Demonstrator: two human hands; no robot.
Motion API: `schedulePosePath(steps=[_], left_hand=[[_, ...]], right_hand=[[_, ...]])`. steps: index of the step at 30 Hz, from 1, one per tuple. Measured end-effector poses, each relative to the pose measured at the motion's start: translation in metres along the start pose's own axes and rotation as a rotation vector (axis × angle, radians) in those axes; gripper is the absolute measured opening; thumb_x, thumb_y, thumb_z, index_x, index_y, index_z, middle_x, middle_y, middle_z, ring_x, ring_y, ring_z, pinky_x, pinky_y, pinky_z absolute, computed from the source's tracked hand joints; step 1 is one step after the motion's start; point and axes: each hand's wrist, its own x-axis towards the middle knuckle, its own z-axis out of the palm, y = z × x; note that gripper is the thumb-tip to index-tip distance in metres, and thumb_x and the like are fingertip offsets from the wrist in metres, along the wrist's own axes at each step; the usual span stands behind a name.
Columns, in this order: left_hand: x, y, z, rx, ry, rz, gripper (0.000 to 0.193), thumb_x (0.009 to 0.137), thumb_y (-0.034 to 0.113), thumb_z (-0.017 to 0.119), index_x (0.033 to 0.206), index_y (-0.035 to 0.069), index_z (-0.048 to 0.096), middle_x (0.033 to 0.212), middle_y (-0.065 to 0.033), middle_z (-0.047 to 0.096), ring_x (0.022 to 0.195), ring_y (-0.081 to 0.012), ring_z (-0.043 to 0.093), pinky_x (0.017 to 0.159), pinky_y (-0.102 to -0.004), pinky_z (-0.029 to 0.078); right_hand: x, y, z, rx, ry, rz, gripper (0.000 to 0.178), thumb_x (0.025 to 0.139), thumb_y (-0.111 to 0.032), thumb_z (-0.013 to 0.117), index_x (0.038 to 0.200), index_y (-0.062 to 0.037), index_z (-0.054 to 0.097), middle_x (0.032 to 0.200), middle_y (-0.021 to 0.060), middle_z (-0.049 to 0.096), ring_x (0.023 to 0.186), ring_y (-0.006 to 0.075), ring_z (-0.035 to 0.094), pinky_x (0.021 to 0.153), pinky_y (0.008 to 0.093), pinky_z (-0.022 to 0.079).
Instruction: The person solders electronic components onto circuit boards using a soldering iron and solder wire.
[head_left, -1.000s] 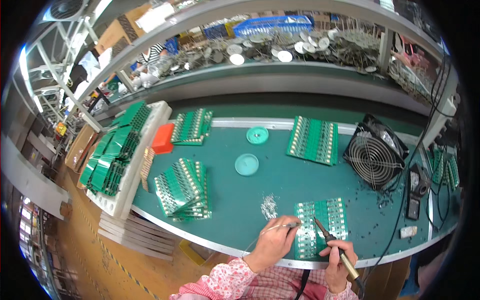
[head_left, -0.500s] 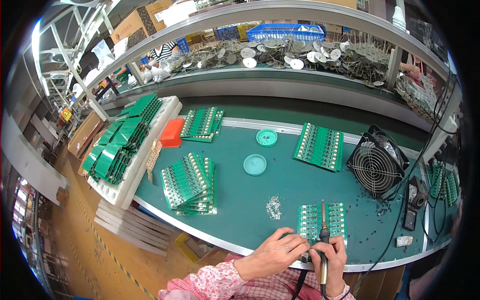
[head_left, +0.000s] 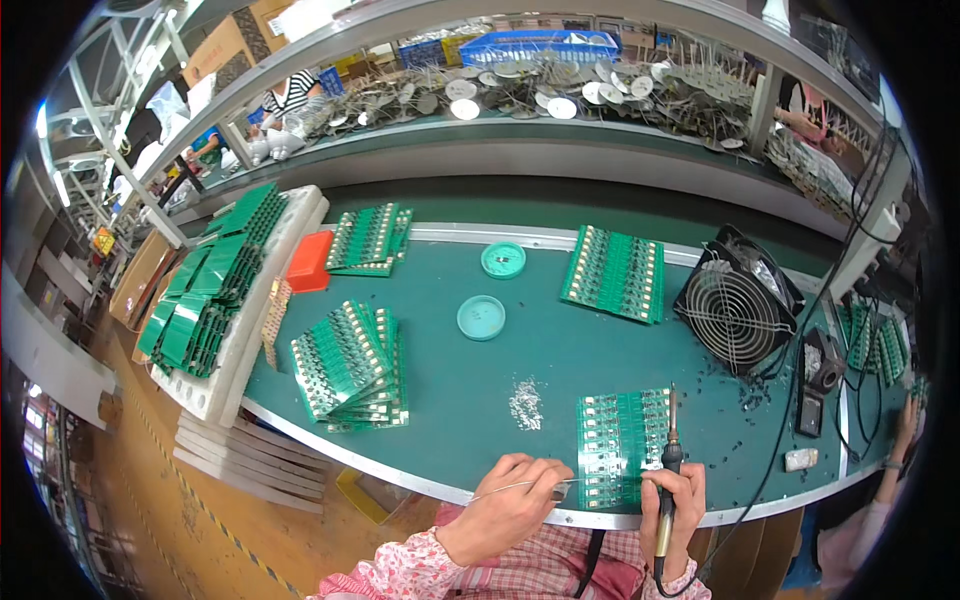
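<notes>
A green circuit board panel [head_left: 610,440] lies near the table's front edge, with rows of small parts on it. My right hand [head_left: 680,500] is closed round a soldering iron [head_left: 671,460]. Its tip points away from me, over the panel's right edge. At the panel's lower left, my left hand [head_left: 512,508] pinches a thin solder wire [head_left: 505,489], which trails back over the hand. A small greyish piece by the left fingertips is too unclear to name.
Small silvery bits [head_left: 526,404] lie left of the panel. Board stacks [head_left: 345,365] stand at left, another stack [head_left: 615,275] behind. Two round turquoise dishes [head_left: 481,318] sit mid-table. A black fan [head_left: 738,305] and iron stand [head_left: 815,390] are at right; a cable runs past them. Another person's arm [head_left: 895,460] shows far right.
My hands have moved apart: the left now sits off the panel's lower left, the right at its lower right. The iron has shifted from the panel's middle to its right edge. The whole view has shifted slightly.
</notes>
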Motion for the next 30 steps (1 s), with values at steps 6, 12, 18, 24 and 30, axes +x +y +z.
schedulePosePath(steps=[6, 12, 18, 24, 30], left_hand=[[0.004, -0.004, 0.004, 0.009, -0.020, -0.054, 0.030, 0.080, 0.002, 0.073, 0.107, 0.005, 0.061, 0.106, -0.0046, 0.065, 0.095, -0.0235, 0.064, 0.086, -0.0365, 0.049], [0.009, -0.014, -0.007, -0.131, 0.182, -0.293, 0.021, 0.086, -0.002, 0.068, 0.106, 0.002, 0.063, 0.098, -0.0115, 0.068, 0.089, -0.0267, 0.067, 0.081, -0.0353, 0.053], [0.011, -0.043, -0.014, -0.159, 0.362, -0.497, 0.015, 0.094, -0.002, 0.063, 0.108, -0.002, 0.062, 0.097, -0.0108, 0.070, 0.089, -0.0174, 0.070, 0.080, -0.0281, 0.053], [0.013, -0.052, -0.005, -0.139, 0.410, -0.526, 0.013, 0.095, -0.001, 0.062, 0.107, -0.003, 0.061, 0.091, -0.0101, 0.070, 0.086, -0.0168, 0.069, 0.078, -0.0282, 0.052], [0.017, -0.053, -0.003, -0.088, 0.419, -0.506, 0.011, 0.094, 0.002, 0.064, 0.104, -0.002, 0.063, 0.090, -0.0104, 0.070, 0.083, -0.0178, 0.069, 0.077, -0.0288, 0.052]], right_hand=[[-0.003, 0.003, 0.003, -0.017, 0.028, 0.011, 0.016, 0.081, 0.003, 0.071, 0.096, -0.0038, 0.070, 0.086, 0.0102, 0.064, 0.078, 0.0254, 0.053, 0.068, 0.0339, 0.046], [-0.001, 0.006, 0.004, -0.027, 0.046, -0.028, 0.020, 0.080, 0.005, 0.072, 0.098, -0.0035, 0.070, 0.088, 0.0098, 0.064, 0.078, 0.0250, 0.053, 0.068, 0.0334, 0.046], [-0.002, 0.006, 0.003, -0.001, 0.050, -0.008, 0.021, 0.081, 0.005, 0.071, 0.100, -0.0044, 0.069, 0.089, 0.0095, 0.063, 0.079, 0.0239, 0.054, 0.068, 0.0332, 0.046], [-0.005, 0.006, 0.003, 0.010, 0.056, -0.007, 0.021, 0.082, 0.004, 0.071, 0.101, -0.0047, 0.069, 0.089, 0.0095, 0.061, 0.078, 0.0233, 0.054, 0.066, 0.0325, 0.045], [-0.007, 0.006, 0.002, 0.011, 0.041, 0.029, 0.020, 0.083, 0.003, 0.071, 0.101, -0.0053, 0.069, 0.089, 0.0098, 0.060, 0.078, 0.0228, 0.054, 0.066, 0.0317, 0.045]])
